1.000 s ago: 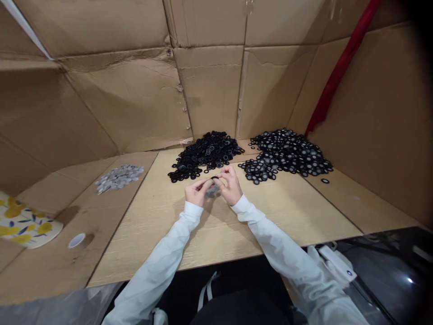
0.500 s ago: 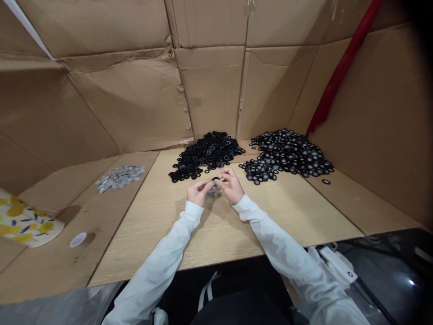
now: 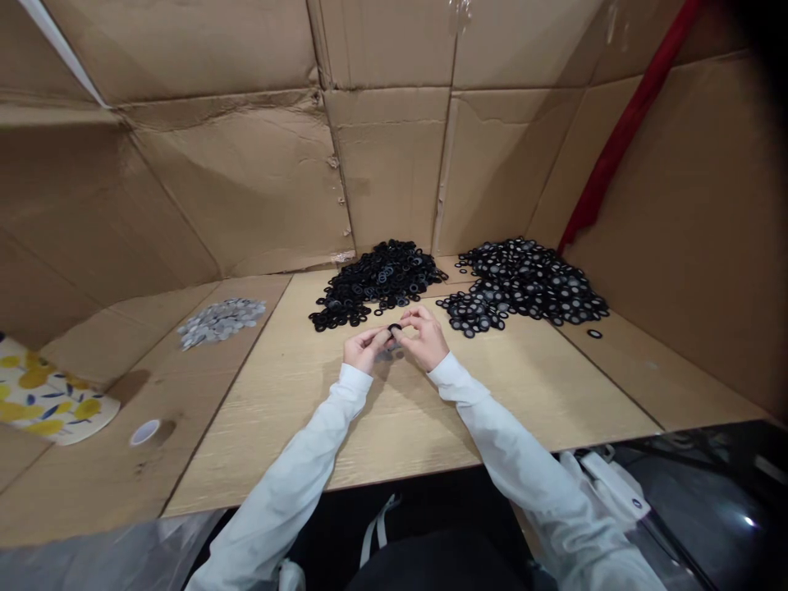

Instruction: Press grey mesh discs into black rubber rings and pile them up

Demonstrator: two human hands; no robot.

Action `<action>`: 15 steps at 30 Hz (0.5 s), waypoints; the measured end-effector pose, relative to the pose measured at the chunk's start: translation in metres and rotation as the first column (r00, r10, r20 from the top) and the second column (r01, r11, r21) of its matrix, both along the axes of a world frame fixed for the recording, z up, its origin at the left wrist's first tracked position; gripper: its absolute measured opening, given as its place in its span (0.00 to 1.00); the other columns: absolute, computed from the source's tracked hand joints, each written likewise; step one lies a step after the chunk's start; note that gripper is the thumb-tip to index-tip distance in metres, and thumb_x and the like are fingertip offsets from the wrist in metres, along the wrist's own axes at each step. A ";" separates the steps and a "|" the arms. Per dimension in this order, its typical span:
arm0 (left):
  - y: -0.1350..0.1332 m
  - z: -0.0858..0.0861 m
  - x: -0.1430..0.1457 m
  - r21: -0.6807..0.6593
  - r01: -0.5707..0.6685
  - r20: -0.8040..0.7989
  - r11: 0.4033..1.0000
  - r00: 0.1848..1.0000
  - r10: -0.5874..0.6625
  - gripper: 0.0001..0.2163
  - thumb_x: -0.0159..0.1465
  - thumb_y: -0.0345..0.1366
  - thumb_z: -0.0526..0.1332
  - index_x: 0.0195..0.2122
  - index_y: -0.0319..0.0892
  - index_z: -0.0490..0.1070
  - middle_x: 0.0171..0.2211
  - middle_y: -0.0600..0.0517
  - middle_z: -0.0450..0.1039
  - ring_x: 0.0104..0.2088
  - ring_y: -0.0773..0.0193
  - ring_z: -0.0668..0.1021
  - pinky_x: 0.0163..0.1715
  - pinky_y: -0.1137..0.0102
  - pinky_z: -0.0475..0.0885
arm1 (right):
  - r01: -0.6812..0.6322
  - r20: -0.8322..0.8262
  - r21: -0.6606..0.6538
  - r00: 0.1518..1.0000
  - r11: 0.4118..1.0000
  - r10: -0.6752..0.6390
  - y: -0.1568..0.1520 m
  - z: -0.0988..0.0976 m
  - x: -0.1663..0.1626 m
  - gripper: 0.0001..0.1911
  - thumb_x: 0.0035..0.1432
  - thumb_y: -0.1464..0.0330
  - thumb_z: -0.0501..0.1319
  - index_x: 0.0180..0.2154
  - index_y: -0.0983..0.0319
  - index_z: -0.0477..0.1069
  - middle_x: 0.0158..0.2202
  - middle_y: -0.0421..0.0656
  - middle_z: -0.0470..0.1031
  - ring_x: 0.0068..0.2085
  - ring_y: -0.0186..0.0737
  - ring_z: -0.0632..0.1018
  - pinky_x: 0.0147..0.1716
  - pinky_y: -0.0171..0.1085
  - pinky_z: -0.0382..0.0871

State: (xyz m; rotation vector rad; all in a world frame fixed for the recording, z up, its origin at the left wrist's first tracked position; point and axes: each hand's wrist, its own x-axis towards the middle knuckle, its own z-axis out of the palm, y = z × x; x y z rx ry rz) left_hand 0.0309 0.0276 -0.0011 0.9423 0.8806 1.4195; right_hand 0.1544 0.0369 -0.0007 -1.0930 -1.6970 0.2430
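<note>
Black ring [image 3: 395, 327] (partly covered), above tabletop [image 3: 262, 402].

Head view — looking forward, down across tabletop [image 3: 529, 369].

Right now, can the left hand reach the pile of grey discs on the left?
Probably yes: nothing stands between the left hand and that grey pile, though it and the right hand are holding a black ring.

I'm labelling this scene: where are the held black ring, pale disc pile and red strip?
Black ring [image 3: 395, 327], head view: upper rim.
Pale disc pile [image 3: 222, 322], head view: middle.
Red strip [image 3: 626, 131], head view: middle.
</note>
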 end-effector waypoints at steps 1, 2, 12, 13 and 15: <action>0.000 0.000 0.000 0.011 -0.008 -0.025 1.000 1.000 0.008 0.13 0.36 0.35 0.68 0.24 0.36 0.74 0.23 0.49 0.75 0.25 0.64 0.75 0.34 0.66 0.70 | 0.007 0.037 0.033 0.999 0.999 -0.008 -0.001 0.000 0.000 0.04 0.44 0.68 0.58 0.23 0.62 0.69 0.31 0.43 0.66 0.37 0.39 0.67 0.37 0.40 0.62; -0.001 0.000 0.000 0.023 -0.016 -0.051 1.000 0.999 0.017 0.13 0.36 0.36 0.68 0.24 0.36 0.74 0.23 0.50 0.74 0.24 0.65 0.75 0.34 0.66 0.70 | 0.014 0.070 0.061 0.997 0.998 -0.018 -0.001 0.000 0.001 0.04 0.45 0.68 0.58 0.23 0.62 0.69 0.30 0.43 0.66 0.36 0.39 0.66 0.38 0.40 0.62; -0.001 0.001 0.003 -0.029 -0.045 -0.032 0.999 0.998 0.044 0.14 0.35 0.34 0.68 0.23 0.35 0.71 0.21 0.51 0.73 0.21 0.67 0.74 0.31 0.68 0.71 | -0.064 -0.129 -0.022 0.990 0.998 0.061 -0.004 0.000 -0.004 0.04 0.44 0.69 0.57 0.25 0.62 0.69 0.32 0.44 0.65 0.36 0.37 0.68 0.31 0.37 0.66; -0.001 0.000 0.005 -0.061 -0.036 -0.001 0.997 0.999 0.036 0.14 0.34 0.34 0.68 0.23 0.36 0.71 0.20 0.52 0.73 0.21 0.67 0.74 0.31 0.67 0.71 | -0.091 -0.194 -0.055 0.978 0.994 0.079 -0.004 -0.001 -0.006 0.05 0.45 0.68 0.57 0.25 0.62 0.69 0.32 0.44 0.65 0.35 0.37 0.69 0.29 0.35 0.66; 0.001 -0.003 0.007 -0.112 -0.009 0.038 0.994 0.999 0.013 0.14 0.34 0.34 0.68 0.23 0.36 0.69 0.19 0.52 0.72 0.20 0.67 0.74 0.31 0.67 0.70 | -0.109 -0.289 -0.102 0.954 0.989 0.076 -0.004 -0.002 -0.009 0.05 0.45 0.68 0.56 0.25 0.63 0.69 0.32 0.44 0.65 0.34 0.35 0.69 0.26 0.33 0.66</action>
